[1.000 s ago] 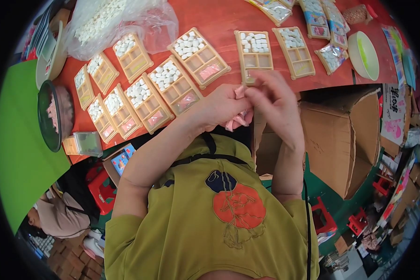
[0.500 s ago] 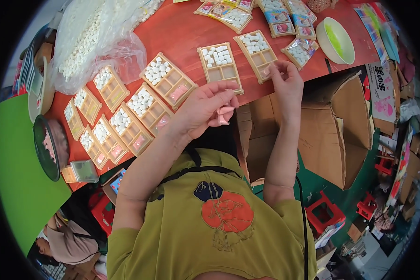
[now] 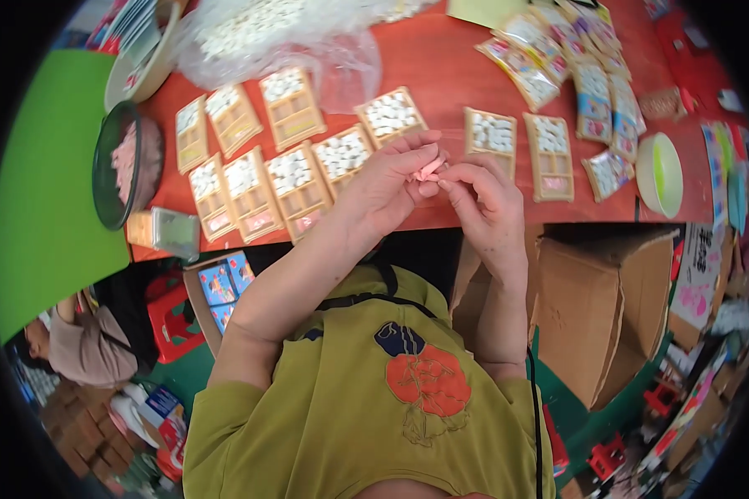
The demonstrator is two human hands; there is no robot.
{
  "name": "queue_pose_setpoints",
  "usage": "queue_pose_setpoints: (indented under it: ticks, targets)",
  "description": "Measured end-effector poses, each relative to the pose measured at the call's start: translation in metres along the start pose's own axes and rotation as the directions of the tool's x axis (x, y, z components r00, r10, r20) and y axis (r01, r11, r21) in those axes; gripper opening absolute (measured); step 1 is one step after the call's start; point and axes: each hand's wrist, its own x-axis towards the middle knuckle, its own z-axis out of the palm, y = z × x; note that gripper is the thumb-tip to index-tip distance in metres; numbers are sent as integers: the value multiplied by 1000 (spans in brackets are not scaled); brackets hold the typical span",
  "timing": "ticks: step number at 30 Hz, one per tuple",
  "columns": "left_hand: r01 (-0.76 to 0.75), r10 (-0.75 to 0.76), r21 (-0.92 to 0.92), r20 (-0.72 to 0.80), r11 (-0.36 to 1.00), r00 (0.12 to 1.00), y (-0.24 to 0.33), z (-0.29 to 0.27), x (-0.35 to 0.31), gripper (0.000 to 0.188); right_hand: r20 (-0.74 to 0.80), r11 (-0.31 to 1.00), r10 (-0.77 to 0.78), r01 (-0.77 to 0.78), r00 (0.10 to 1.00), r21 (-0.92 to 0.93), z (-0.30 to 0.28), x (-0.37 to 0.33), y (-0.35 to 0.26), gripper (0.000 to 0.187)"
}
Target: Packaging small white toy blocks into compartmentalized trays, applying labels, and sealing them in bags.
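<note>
My left hand (image 3: 391, 183) is closed around several small pink packets (image 3: 428, 170) above the table's near edge. Against them, my right hand (image 3: 489, 208) pinches with thumb and forefinger, its fingertips meeting the left hand's. Just beyond the hands stands a beige compartment tray (image 3: 492, 155) with white pellet-like pieces. To its right, another tray (image 3: 551, 165) holds white pieces plus a pink packet (image 3: 555, 184) in a near compartment. Left of my hands, more trays (image 3: 295, 125) stand in two rows, several with pink packets in their near compartments.
A clear bag (image 3: 333, 62) of white pieces lies at the back. Wrapped packs (image 3: 592, 100) and a bowl (image 3: 659, 176) with something yellow-green sit at right. A dark-rimmed bowl (image 3: 108, 166) of pink packets stands at left. Below the edge is an open cardboard box (image 3: 578, 312).
My right hand has drawn back from the right-hand tray to the packets in my left hand. A pink packet now lies in that tray. The view has shifted.
</note>
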Motion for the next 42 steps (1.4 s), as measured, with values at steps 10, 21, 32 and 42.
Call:
queue_pose_setpoints:
  ticks: [10, 21, 32, 42]
  targets:
    - [-334, 324, -1, -243, 943, 914, 63, -68, -105, 21, 25, 900, 233, -225, 972, 373, 85, 82, -4, 13]
    - [-568, 549, 90, -415, 818, 726, 103, -107, -162, 33, 213, 908, -71, 152, 974, -391, 183, 108, -1, 22]
    - [-635, 695, 283, -312, 719, 647, 108, -125, -150, 40, 709, 900, 130, -383, 693, 209, 222, 108, -44, 19]
    - [-492, 651, 447, -340, 747, 678, 153, -142, -141, 25, 417, 812, 448, -555, 791, 180, 257, 131, -50, 15]
